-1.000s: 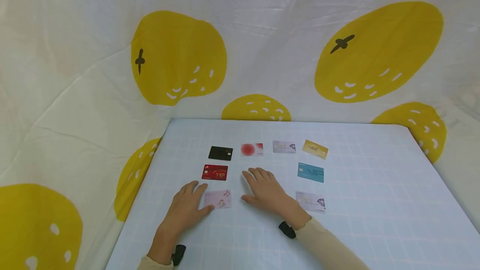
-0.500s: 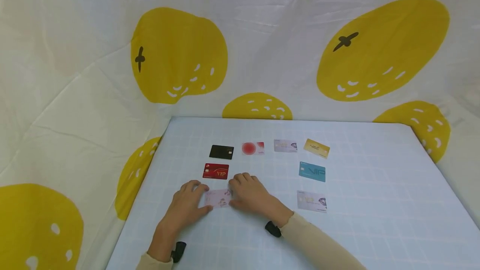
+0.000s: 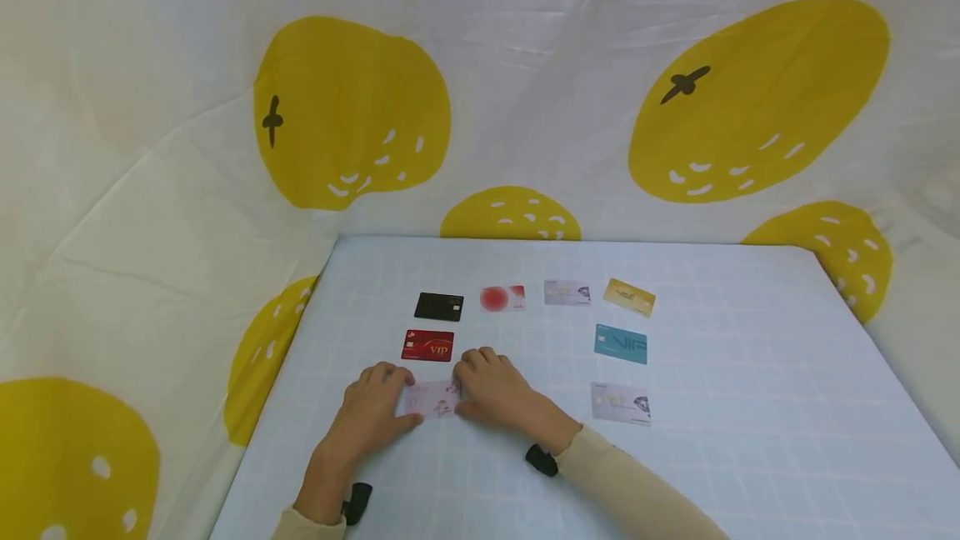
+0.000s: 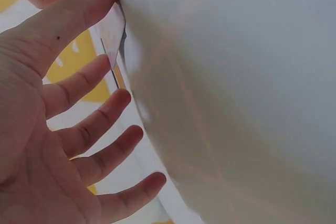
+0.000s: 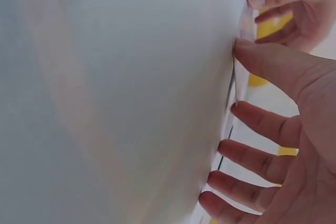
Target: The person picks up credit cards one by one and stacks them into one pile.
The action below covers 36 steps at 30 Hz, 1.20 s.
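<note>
A pale pink card [image 3: 432,400] with a flower print lies between my two hands near the table's left front. My left hand [image 3: 366,411] holds its left side, thumb at the near edge and index finger at the far edge. At the right side, my right hand [image 3: 497,390] pinches it in the same way. From the left wrist, the card [image 4: 112,27] looks tilted, with an edge off the tabletop; the other fingers of the left hand [image 4: 37,119] are spread. In the right wrist view, the thumb and index finger of the right hand [image 5: 310,124] meet the card's edges.
Beyond the hands lie a red VIP card [image 3: 428,346], a black card [image 3: 439,307], a white card with a red circle [image 3: 502,299], a silver card [image 3: 567,292] and a gold card [image 3: 630,297]. Rightward are a teal card [image 3: 620,344] and another silver card [image 3: 621,403].
My right hand has moved left from the space beside the pink card to its right side and now grips it. The left hand has drawn in slightly at the left side.
</note>
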Each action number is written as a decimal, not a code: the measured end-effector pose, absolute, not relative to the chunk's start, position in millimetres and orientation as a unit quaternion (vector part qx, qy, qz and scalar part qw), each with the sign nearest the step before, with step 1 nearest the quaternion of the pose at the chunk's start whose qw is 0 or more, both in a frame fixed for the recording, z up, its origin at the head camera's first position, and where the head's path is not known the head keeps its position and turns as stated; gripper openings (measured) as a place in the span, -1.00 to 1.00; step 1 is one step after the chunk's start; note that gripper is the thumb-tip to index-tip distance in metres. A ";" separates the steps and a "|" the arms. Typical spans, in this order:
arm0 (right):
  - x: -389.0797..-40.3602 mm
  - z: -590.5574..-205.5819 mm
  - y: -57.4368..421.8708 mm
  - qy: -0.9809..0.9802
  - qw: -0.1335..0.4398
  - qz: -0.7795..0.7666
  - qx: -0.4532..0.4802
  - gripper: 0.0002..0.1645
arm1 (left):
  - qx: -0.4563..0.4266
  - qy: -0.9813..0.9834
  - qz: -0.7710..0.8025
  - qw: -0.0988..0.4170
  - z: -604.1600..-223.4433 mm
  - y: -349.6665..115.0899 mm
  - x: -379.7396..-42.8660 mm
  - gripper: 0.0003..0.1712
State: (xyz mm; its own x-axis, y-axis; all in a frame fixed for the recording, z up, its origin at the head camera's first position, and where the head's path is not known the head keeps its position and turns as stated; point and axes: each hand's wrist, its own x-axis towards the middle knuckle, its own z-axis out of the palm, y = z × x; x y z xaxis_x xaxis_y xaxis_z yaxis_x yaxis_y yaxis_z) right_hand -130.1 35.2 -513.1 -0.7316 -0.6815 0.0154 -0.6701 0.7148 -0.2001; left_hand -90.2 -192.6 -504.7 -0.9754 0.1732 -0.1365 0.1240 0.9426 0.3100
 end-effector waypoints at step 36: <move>-137.9 -510.9 61.1 0.834 0.162 -0.472 -0.236 -0.88 | 0.035 0.903 0.425 0.056 -502.5 -186.7 -93.8 -0.72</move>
State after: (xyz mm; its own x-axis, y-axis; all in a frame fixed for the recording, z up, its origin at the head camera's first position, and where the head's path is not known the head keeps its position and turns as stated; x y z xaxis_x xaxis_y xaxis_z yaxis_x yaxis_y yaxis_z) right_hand -137.9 61.1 -510.9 -0.8364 -0.5460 -0.0472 -0.2409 0.4437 -0.8632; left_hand -93.8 -186.7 -502.5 -0.9913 0.1104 -0.0716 0.0151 0.6359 0.7716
